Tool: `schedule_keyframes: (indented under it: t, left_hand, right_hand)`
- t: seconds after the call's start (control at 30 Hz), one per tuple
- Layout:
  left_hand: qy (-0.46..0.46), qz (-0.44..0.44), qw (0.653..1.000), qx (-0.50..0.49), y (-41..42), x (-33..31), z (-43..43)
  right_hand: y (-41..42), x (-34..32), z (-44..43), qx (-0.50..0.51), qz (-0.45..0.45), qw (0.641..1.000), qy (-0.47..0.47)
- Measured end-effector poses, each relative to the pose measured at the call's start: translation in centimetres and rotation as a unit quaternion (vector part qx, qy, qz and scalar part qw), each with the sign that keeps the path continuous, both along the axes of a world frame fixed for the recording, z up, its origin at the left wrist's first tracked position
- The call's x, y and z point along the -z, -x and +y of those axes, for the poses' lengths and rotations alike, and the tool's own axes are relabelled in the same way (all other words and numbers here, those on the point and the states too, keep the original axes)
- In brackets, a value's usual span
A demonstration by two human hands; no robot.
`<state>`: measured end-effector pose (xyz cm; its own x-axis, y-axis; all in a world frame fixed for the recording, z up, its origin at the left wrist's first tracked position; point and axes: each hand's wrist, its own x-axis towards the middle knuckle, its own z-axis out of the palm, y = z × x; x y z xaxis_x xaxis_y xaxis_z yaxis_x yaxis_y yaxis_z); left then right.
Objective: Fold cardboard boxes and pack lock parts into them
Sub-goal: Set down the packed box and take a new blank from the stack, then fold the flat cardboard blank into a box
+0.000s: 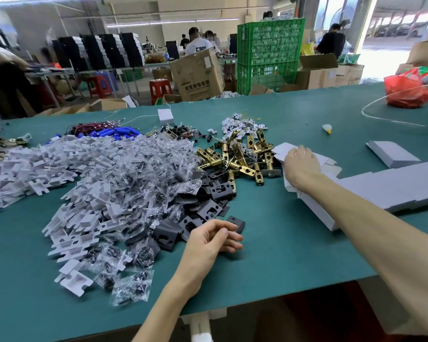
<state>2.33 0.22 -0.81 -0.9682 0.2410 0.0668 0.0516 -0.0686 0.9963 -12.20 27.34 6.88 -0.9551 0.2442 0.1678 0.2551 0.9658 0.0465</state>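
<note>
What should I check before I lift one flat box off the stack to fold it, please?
1. Right hand on the flat box blanks: ok, it lies on top of the stack.
2. Only one blank taken: cannot tell, the fingers are hidden.
3. Left hand free to help fold: ok, loosely curled, holding nothing.
4. Brass latches at hand: ok, piled right beside the blanks.
5. Black plates at hand: ok, heaped just beyond the left hand.

Teal table (294,243); brass latches (235,156); blk plates (208,206).
</note>
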Motion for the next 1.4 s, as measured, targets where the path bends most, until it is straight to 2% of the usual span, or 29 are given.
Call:
schedule_keyframes:
  t: [0.13,0.37,0.43,0.53,0.67,0.77,0.87,1.0,1.17,1.4]
  left_hand:
    - [0.002,-0.006,1.0,0.0,0.2,0.1,0.1]
    - [0.013,-0.006,1.0,-0.002,0.2,-0.2,0.3]
    - [0.014,-0.007,1.0,-0.002,0.1,-0.3,0.2]
    - [0.003,-0.004,1.0,-0.001,0.0,-0.5,0.2]
    - [-0.1,-0.024,0.994,-0.035,-0.2,-1.2,0.4]
    - [-0.144,-0.005,0.988,-0.06,-0.2,-1.5,0.1]
    - [-0.176,0.007,0.981,-0.087,-0.3,-1.8,-0.1]
    - [-0.206,-0.009,0.969,-0.132,-0.4,-1.8,-0.4]
    - [-0.161,0.013,0.979,-0.128,-0.3,-1.6,-0.5]
    - [-0.146,0.039,0.981,-0.125,-0.6,-1.6,-0.7]
  right_hand:
    - [0.2,1.4,0.7,0.019,-0.037,0.999,-0.03]
    - [-1.0,0.1,0.7,-0.03,0.04,0.998,-0.033]
    - [-2.1,-1.1,0.1,-0.066,0.097,0.992,-0.039]
    - [-4.3,-2.4,-2.7,-0.192,0.148,0.969,-0.043]
    - [-9.7,-1.8,-9.0,-0.337,0.165,0.921,0.101]
    - [-13.1,-0.6,-12.7,-0.384,0.177,0.882,0.208]
    - [-14.5,1.1,-14.9,-0.393,0.162,0.857,0.291]
    - [-15.0,3.2,-15.1,-0.398,0.184,0.803,0.404]
    - [-15.4,5.0,-14.9,-0.378,0.177,0.756,0.504]
    - [-15.5,5.1,-14.3,-0.322,0.086,0.674,0.659]
